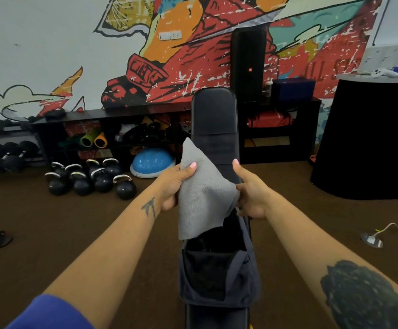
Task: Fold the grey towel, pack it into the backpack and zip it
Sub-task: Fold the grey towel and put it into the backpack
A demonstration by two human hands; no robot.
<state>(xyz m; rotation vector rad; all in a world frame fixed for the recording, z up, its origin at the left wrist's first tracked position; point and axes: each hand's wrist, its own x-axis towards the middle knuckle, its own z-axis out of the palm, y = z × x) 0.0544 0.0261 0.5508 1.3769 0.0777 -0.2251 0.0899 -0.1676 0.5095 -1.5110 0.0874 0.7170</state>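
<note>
Grey towel (201, 198) and dark backpack (219, 274) sit at the middle of this moment, both over a long black padded bench (213, 115) that runs away from the person toward the mural wall (51, 43). By my reading the folding step is in hand and not yet finished: the towel hangs in the air above the bag as a loose, uneven shape, one corner poking up and a ragged lower edge dangling just over the open mouth. Left hand (176, 184) grasps the towel's left side, thumb laid across the front of the cloth; right hand (252, 193) pinches its right edge, thumb raised. The backpack lies on the bench below them, unzipped, its dark inside showing. Next, I judge, the hands need to bring the edges together into a flatter, smaller packet before lowering it in; stuffed as it is, the cloth could bunch at the opening and foul the zip. Nothing blocks the drop itself, though the bag's slack fabric may sag shut and want one hand to hold it open. Around the bench: a low black shelf (122, 129) of gear, a tall speaker (249, 65), a black counter (371, 138) at right, a dumbbell rack (6, 155), a blue balance dome (151, 162), kettlebells (91, 179) on the brown floor (63, 233)
</note>
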